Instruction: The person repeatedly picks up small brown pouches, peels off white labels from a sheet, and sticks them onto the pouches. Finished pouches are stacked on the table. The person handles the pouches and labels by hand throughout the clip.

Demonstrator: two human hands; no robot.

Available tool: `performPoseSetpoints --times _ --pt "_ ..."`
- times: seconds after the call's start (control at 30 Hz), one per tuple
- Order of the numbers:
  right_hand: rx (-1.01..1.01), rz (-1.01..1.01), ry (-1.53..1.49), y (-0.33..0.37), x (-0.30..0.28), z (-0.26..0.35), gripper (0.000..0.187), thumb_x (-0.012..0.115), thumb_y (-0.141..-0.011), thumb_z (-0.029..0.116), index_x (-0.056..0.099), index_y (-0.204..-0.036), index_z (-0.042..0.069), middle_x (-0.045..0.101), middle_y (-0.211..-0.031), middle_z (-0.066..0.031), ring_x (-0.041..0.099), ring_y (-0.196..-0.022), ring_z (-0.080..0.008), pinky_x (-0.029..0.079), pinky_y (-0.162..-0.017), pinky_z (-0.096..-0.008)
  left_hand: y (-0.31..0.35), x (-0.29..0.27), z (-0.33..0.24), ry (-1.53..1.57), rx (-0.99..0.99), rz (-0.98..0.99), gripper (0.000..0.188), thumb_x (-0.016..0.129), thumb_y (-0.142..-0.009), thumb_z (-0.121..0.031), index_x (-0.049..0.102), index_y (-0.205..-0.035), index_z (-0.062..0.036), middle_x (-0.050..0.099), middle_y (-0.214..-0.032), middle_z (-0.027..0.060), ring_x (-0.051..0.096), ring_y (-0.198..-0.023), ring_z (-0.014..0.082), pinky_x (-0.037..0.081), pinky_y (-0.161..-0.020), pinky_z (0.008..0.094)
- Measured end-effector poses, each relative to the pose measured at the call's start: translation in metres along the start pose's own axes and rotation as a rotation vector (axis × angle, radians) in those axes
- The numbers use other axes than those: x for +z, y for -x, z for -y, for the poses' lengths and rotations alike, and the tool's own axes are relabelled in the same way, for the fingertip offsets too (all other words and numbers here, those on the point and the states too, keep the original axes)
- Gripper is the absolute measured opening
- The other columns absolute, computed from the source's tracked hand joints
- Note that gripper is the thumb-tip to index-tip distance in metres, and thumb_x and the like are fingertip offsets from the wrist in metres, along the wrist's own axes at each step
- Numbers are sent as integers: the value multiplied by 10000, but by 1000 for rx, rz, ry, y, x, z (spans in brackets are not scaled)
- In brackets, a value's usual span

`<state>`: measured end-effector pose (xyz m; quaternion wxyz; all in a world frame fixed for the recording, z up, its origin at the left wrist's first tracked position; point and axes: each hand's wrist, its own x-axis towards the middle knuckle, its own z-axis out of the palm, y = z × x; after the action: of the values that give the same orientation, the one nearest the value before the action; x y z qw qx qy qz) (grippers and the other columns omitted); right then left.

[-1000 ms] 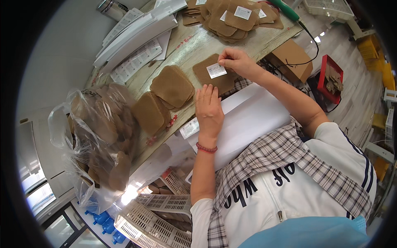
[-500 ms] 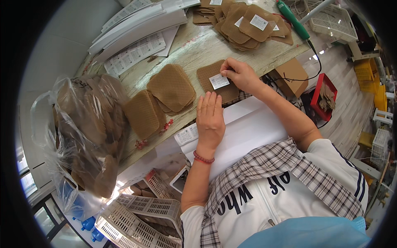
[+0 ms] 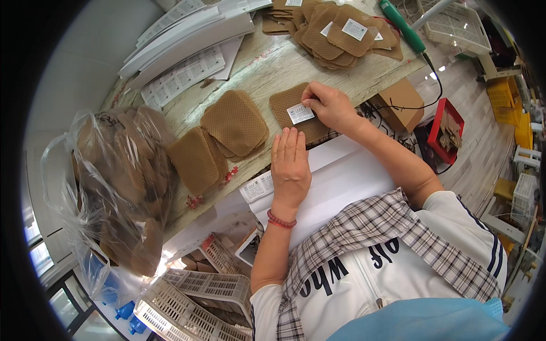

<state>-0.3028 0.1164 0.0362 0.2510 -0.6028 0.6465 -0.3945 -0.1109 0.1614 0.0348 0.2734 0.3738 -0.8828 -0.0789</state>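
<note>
A brown textured pad with rounded corners [image 3: 278,102] lies near the table's front edge, with a white printed label [image 3: 299,113] on its middle. My right hand [image 3: 334,109] is closed, thumb and fingertips pinched at the label's right edge. Just below the pad, my left hand [image 3: 290,165] lies flat, fingers stretched out side by side, its fingertips at the pad's lower left edge. Under that hand is a white backing sheet [image 3: 335,176] with a few labels left at its left end. Two stacks of plain brown pads [image 3: 236,122] [image 3: 196,159] stand to the left.
Labelled pads [image 3: 327,37] are heaped at the back, beside a green-handled tool [image 3: 404,25] with a black cord. Paper sheets [image 3: 187,45] lie at the far left. A clear bag of pads [image 3: 125,170] sits at the left, with white plastic crates [image 3: 182,312] below. A red tray [image 3: 439,131] is at the right.
Both hands stay almost in place, the right one still pinched at the label's edge. The whole view has shifted slightly.
</note>
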Motion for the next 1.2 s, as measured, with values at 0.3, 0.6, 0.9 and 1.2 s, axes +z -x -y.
performPoseSetpoints --times 0.3,0.6,0.9,1.2 --pt "-37 -30 26 2 1 0 84 655 -863 130 620 -906 68 679 -878 -121 657 -850 -335 513 -732 -427 -1 -2 -5 -4 -33 35 595 726 -796 -54 512 -1347 12 495 -1401 175 503 -1279 326 368 -1119 503" --pt "-130 -94 40 6 3 -1 83 659 -853 81 599 -892 39 653 -846 -132 637 -809 -339 505 -700 -412 -9 -6 -14 -89 -61 169 876 776 -782 -235 336 -1507 -17 355 -1548 154 462 -1313 287 219 -1182 538" --pt "-181 -144 79 11 6 0 85 651 -832 55 585 -882 37 632 -851 -124 626 -835 -333 503 -716 -414 -8 -5 -17 -140 -75 209 827 776 -776 -290 411 -1467 -20 395 -1531 120 458 -1306 278 170 -1201 533" --pt "-269 -260 308 17 15 1 220 686 -802 73 620 -1012 84 597 -904 -82 627 -847 -286 531 -675 -375 -9 -4 -18 -180 -64 207 778 767 -792 -294 443 -1445 -24 419 -1508 122 452 -1304 275 162 -1197 553"
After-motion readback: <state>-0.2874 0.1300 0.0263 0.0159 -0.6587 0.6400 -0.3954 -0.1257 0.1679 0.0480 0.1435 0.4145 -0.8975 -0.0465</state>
